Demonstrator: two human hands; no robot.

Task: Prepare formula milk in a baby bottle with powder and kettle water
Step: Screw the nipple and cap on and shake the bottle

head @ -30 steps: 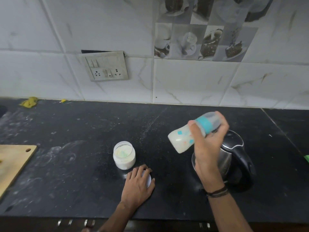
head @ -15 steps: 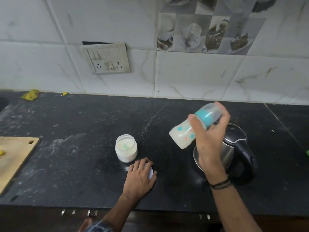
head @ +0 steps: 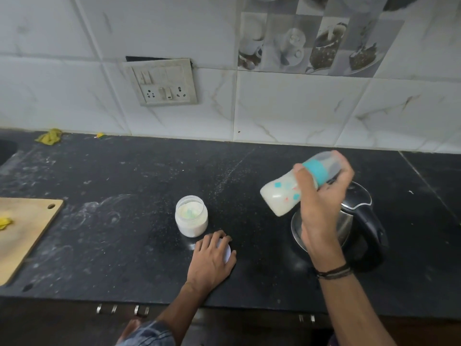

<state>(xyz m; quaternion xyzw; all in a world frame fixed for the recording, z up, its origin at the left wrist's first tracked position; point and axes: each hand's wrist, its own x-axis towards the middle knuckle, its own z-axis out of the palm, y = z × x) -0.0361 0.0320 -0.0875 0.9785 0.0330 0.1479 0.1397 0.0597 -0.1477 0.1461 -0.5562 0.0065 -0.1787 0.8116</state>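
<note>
My right hand [head: 321, 203] grips a capped baby bottle [head: 282, 196] with a teal collar, tilted on its side in the air, white milk inside. Below and behind it stands a steel kettle [head: 359, 221] with a black lid and handle. An open jar of white powder [head: 191, 216] stands on the black counter [head: 124, 221]. Just in front of the jar, my left hand [head: 212, 260] rests on the jar's white lid [head: 225, 250], which lies flat on the counter and is mostly covered.
A wooden cutting board [head: 25, 233] lies at the left edge with a yellow scrap on it. A socket panel [head: 163, 82] is on the tiled wall. Powder dust streaks the counter. A yellow cloth bit [head: 50, 137] lies by the back wall.
The bottle stays tilted in my right hand with slight shifts in position. My left hand stays on the lid. The view has dipped a little.
</note>
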